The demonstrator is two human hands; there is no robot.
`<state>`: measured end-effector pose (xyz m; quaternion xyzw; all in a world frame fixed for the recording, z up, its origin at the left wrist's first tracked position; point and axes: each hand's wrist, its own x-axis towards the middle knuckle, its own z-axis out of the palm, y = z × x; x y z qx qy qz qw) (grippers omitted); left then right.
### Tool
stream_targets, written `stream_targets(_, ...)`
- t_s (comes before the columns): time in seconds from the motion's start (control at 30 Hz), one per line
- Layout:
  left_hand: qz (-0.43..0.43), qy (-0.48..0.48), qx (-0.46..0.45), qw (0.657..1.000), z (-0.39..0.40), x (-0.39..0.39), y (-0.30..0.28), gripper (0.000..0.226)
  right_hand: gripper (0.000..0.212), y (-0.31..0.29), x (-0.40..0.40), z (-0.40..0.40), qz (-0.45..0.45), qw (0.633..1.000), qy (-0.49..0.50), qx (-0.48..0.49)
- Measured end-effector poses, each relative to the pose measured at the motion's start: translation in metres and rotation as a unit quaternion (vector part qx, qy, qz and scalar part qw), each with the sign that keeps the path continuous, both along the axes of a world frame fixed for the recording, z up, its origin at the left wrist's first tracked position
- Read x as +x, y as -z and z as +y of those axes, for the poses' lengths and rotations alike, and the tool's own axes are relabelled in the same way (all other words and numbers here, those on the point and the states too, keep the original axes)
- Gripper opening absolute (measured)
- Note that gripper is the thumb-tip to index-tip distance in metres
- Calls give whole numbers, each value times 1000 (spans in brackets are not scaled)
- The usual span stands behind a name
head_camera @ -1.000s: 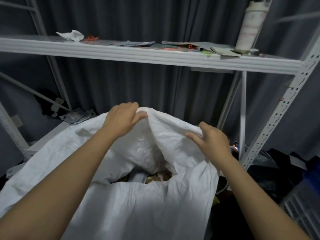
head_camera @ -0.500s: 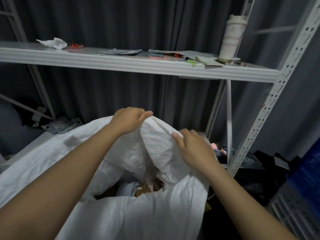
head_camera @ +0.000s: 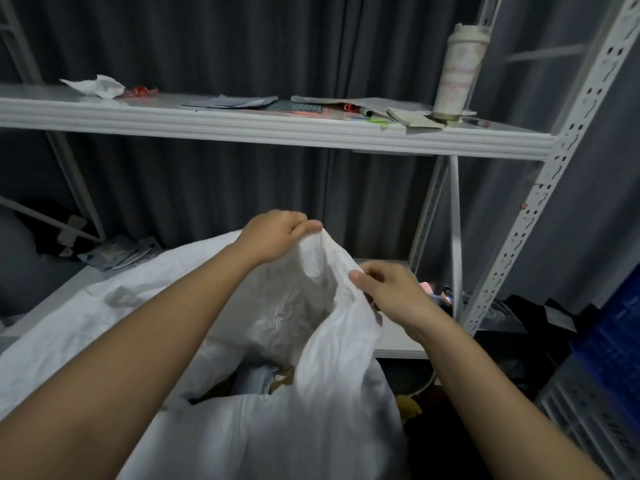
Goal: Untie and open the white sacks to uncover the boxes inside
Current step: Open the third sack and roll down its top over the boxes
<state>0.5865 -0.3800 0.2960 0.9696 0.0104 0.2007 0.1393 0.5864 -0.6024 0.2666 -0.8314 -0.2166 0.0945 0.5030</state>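
A large white woven sack (head_camera: 263, 431) fills the lower middle of the head view, its mouth open. My left hand (head_camera: 273, 237) grips the far rim and holds it up. My right hand (head_camera: 391, 292) pinches the rim's right side, close to the left hand. Down inside the opening I see brown cardboard and a grey packet (head_camera: 266, 379); the rest of the contents is hidden by the sack's folds.
A white metal shelf (head_camera: 277, 128) crosses above, carrying papers, a crumpled tissue (head_camera: 95, 85) and a tall tumbler (head_camera: 459, 71). A perforated upright (head_camera: 540, 202) stands at right. A blue crate (head_camera: 613, 344) and dark clutter lie at lower right. Dark curtain behind.
My right hand has moved left along the rim toward my left hand, bunching the sack's far edge into a peak. The view has shifted so the shelf sits further left.
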Motion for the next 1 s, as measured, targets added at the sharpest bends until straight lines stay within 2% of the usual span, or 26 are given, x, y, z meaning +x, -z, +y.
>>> stream_targets(0.1, -27, -39, 55, 997, -4, 6, -5, 37, 16, -12, 6, 12, 35, 995, 24, 91)
stream_targets(0.17, -44, -47, 14, 998, -7, -1, -13, 36, 14, -19, 13, 24, 52, 990, 33, 123)
stream_targets(0.27, -53, -41, -98, 993, -14, -29, -26, 39, 16, -26, 23, 48, 69, 989, 23, 130)
stream_targets(0.37, 64, -69, -132, 987, -18, -63, -34, 63, 20, -25, 27, 79, 87, 985, 8, 151)
stream_targets(0.47, 232, -110, -87, 963, -14, -91, -30, 77, 40, -15, 26, 112, 66, 985, -15, 160)
stream_targets(0.5, 264, -131, -64, 953, -8, -97, -24, 75, 42, -13, 25, 122, 57, 985, -30, 162)
stream_targets(0.57, 281, -170, -29, 944, 11, -105, -9, 55, 39, -10, 23, 137, 62, 981, -52, 178)
stream_targets(0.63, 231, -192, -21, 954, 36, -109, 5, 26, 32, -7, 26, 148, 69, 977, -82, 186)
stream_targets(0.67, 203, -196, -23, 959, 47, -110, 10, 17, 29, -5, 30, 150, 39, 980, -105, 165)
stream_targets(0.73, 168, -183, -26, 968, 65, -109, 18, 13, 31, -6, 40, 149, -130, 977, -159, 54)
stream_targets(0.8, 161, -152, -16, 975, 79, -103, 20, 15, 38, -10, 51, 144, -318, 919, -215, -92)
stream_targets(0.87, 154, -115, -23, 981, 90, -95, 19, 13, 42, -18, 67, 140, -439, 832, -267, -208)
stream_targets(0.93, 143, -77, -41, 986, 103, -86, 14, 13, 36, -24, 85, 141, -535, 747, -302, -253)
stream_targets(1.0, 134, -55, -32, 989, 119, -74, 8, 14, 39, -29, 101, 146, -580, 697, -327, -265)
